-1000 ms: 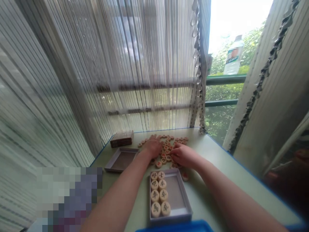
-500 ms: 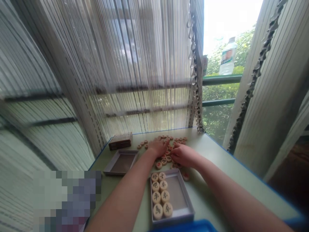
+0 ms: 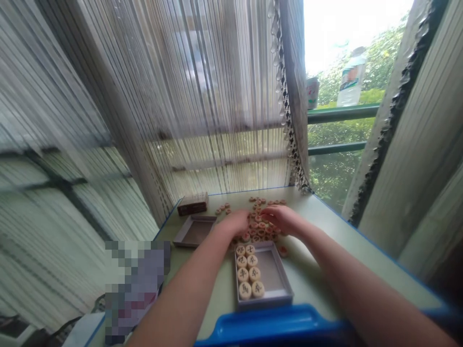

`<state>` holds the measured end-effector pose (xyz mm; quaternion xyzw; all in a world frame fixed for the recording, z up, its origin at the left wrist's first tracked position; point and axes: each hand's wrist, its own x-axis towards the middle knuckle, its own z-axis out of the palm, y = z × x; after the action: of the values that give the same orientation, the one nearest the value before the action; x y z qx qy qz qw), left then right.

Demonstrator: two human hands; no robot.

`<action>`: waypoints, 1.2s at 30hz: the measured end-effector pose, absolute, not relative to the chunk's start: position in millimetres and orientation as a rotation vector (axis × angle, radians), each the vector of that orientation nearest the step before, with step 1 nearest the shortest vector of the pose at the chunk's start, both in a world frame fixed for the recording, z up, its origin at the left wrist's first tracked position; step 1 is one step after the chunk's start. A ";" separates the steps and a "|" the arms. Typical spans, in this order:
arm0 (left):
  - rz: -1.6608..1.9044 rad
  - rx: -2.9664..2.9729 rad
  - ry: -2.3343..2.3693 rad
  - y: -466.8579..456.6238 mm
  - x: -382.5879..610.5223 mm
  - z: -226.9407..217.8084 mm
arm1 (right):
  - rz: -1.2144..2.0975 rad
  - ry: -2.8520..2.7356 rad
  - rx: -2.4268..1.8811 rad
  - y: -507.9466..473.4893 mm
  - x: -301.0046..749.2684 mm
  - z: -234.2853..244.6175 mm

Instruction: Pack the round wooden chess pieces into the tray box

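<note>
Round wooden Chinese chess pieces (image 3: 258, 225) lie in a loose pile on the pale table, some with red characters. My left hand (image 3: 238, 222) rests low at the pile's left side, its fingers turned down and mostly hidden. Over the right side of the pile is my right hand (image 3: 282, 218), fingers curved and apart, with no piece visibly held. Nearer to me, a shallow box tray (image 3: 273, 270) has two columns of pieces with black characters (image 3: 243, 274) along its left side; its right part shows bare bottom.
An upturned, open box lid (image 3: 181, 236) lies left of my left arm, with a brown folded board or box (image 3: 193, 203) behind it. A blue plastic edge (image 3: 271, 320) is in front. String curtains (image 3: 217, 96) hang behind; a bottle (image 3: 352, 79) and can (image 3: 313, 94) stand on the railing.
My left hand has drawn slightly back from the pile's far side, its fingers now turned down. The right hand's fingers have opened out over the pieces. The camera view has shifted.
</note>
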<state>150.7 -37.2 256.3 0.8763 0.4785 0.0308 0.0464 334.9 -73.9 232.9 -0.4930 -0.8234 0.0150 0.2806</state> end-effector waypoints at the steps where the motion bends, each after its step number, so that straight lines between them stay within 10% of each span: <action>1: 0.139 2.670 1.458 -39.1 142.8 255.5 | 0.058 -2.221 -1.325 -74.9 333.2 232.6; 8: 0.547 2.654 1.559 -52.6 100.2 251.2 | 0.125 -2.178 -1.437 -79.5 327.2 232.5; 36: 0.311 2.951 1.422 -59.0 105.1 244.5 | -0.035 -2.248 -1.316 -79.7 324.3 227.0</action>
<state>105.1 -59.0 244.5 0.8944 0.4308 0.0941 -0.0744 324.3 -79.7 227.0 -0.4870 -0.8321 -0.0129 0.2650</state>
